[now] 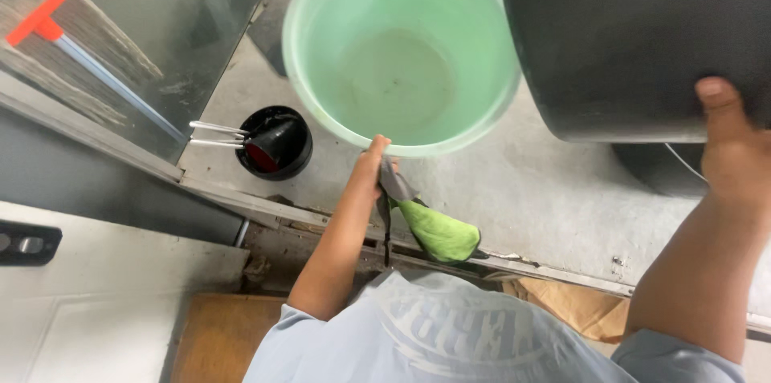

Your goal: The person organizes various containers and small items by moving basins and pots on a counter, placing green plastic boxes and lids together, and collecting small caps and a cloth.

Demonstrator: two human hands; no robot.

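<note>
My left hand (pixel 376 160) grips the near rim of a pale green plastic bucket (pixel 337 22), which looks empty inside. The same hand also clutches a green and grey cloth (pixel 440 230) that hangs down below it. My right hand (pixel 732 146) holds the lower edge of a large black tub (pixel 626 38), thumb pressed on its outer wall. The tub sits to the right of the green bucket and overlaps its rim.
A small black pot (pixel 277 142) with two metal handles stands on the grey concrete floor at the left. A broom (pixel 88 54) with a red and blue handle lies behind a glass panel. A metal door track (pixel 241 205) crosses below.
</note>
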